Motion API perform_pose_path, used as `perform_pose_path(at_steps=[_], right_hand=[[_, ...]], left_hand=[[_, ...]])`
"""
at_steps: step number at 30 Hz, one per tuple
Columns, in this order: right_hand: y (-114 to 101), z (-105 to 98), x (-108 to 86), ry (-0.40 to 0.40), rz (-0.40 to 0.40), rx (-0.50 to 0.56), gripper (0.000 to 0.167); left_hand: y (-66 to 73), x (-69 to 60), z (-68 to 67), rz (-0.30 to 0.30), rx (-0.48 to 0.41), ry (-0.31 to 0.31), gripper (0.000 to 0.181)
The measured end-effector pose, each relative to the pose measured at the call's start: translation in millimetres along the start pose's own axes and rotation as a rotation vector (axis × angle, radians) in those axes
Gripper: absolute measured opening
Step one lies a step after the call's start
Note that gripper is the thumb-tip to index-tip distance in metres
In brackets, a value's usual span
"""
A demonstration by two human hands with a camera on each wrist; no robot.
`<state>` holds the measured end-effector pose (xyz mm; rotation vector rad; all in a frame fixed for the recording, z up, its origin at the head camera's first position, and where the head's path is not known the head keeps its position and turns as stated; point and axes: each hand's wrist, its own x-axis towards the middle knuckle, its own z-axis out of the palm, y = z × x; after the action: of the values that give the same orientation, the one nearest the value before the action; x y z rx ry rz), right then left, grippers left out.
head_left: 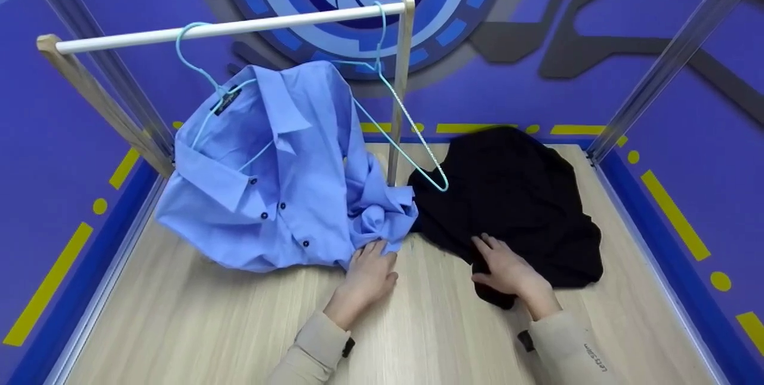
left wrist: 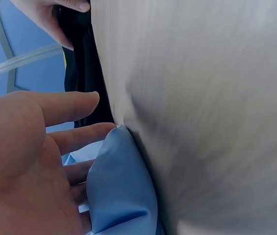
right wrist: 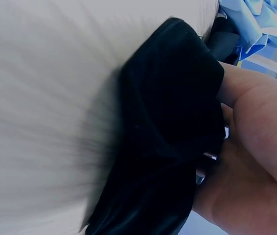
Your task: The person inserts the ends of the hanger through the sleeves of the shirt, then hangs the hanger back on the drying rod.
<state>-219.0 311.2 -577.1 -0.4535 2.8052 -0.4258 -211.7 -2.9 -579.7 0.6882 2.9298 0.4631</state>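
Note:
A light blue button-up shirt (head_left: 316,164) hangs on a mint-green hanger (head_left: 197,65), its collar spread and its lower part bunched on the wooden surface. My left hand (head_left: 371,274) touches the shirt's bunched lower edge. In the left wrist view, the left hand's fingers (left wrist: 82,139) are extended beside a blue fold (left wrist: 124,181), with the thumb apart. A black garment (head_left: 519,206) lies crumpled at the right. My right hand (head_left: 507,268) rests on its near left part, fingers spread. In the right wrist view, black cloth hides most of the right hand's fingers.
A rack with a white rail (head_left: 250,27) and wooden posts (head_left: 401,80) stands at the back left. A second mint-green hanger (head_left: 412,125) hangs at the rail's right end, its lower corner over the black garment. Blue patterned walls (head_left: 656,104) enclose the wooden surface (head_left: 427,319).

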Motion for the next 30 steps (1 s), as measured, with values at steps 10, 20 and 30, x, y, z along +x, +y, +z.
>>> perform_pose_path(at_steps=[10,20,30], right_hand=[[0.9,1.9,-3.2,0.000,-0.016,0.024,0.078],[-1.2,2.9,-4.7,-0.005,-0.044,0.014,0.077],[-5.9,3.2,-8.2,-0.015,-0.126,0.010,0.073]], left_hand=[[-13.3,1.3,-0.1,-0.044,-0.045,0.035,0.035],[-19.2,-0.1,-1.9,-0.085,-0.089,0.081,0.032],[-16.4,1.0,-3.0,-0.068,-0.120,0.103,0.035]])
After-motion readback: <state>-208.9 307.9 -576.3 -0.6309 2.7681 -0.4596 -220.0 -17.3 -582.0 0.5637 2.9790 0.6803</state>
